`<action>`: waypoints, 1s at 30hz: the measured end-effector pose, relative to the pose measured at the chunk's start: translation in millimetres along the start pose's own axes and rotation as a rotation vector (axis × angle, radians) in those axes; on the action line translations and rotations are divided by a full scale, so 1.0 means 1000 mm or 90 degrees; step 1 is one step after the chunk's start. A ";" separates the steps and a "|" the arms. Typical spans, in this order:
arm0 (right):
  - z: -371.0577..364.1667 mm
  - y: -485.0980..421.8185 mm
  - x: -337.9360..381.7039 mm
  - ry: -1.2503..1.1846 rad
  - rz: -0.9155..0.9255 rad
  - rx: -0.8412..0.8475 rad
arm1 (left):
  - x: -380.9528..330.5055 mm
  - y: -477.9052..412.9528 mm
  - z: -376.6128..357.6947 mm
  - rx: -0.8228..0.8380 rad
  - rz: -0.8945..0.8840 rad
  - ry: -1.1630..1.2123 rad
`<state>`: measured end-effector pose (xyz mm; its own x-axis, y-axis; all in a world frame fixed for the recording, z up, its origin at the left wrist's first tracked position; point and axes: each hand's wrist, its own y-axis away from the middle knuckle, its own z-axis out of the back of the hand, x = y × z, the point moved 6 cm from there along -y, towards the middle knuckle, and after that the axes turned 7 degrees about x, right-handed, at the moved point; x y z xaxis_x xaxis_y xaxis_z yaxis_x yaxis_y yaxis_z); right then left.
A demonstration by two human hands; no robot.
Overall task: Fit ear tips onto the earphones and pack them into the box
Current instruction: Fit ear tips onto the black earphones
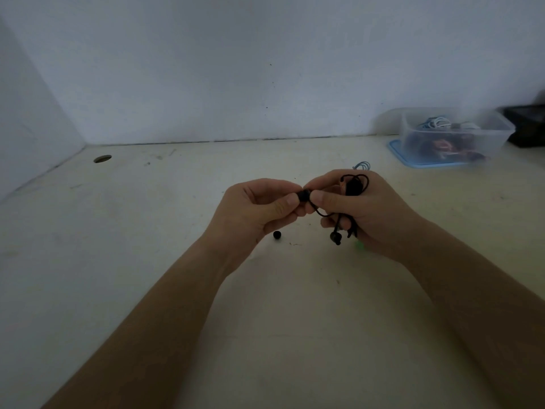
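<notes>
Left hand (259, 208) pinches ear tip (303, 196) between thumb and forefinger, to push it square onto bud. Right hand (362, 211) pinches that bud, rest of earphones (354, 187) bunched in palm to keep cord clear. Tip sits between both pinches. Spare tip (276, 234) lies on table (147, 261), well apart from box (454, 137), on my side of it.

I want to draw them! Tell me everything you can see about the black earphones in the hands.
The black wired earphones are thin, rubbery-looking cord bunched in loops in the grip of the right hand. One round earbud is pinched between the fingertips of both hands, the left hand at its outer end. The second earbud hangs below the right hand. Whether ear tips are on is too small to tell.
</notes>
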<state>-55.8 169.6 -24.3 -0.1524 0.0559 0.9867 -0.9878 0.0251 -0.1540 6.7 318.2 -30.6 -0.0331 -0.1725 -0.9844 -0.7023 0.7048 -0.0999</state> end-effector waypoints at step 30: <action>-0.001 0.001 -0.001 -0.027 -0.015 0.000 | -0.006 0.002 -0.002 -0.031 -0.032 -0.070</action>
<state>-56.7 170.5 -25.8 -0.1311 0.0123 0.9913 -0.9910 0.0263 -0.1314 4.1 319.4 -24.6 0.0797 -0.1288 -0.9885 -0.7345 0.6628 -0.1456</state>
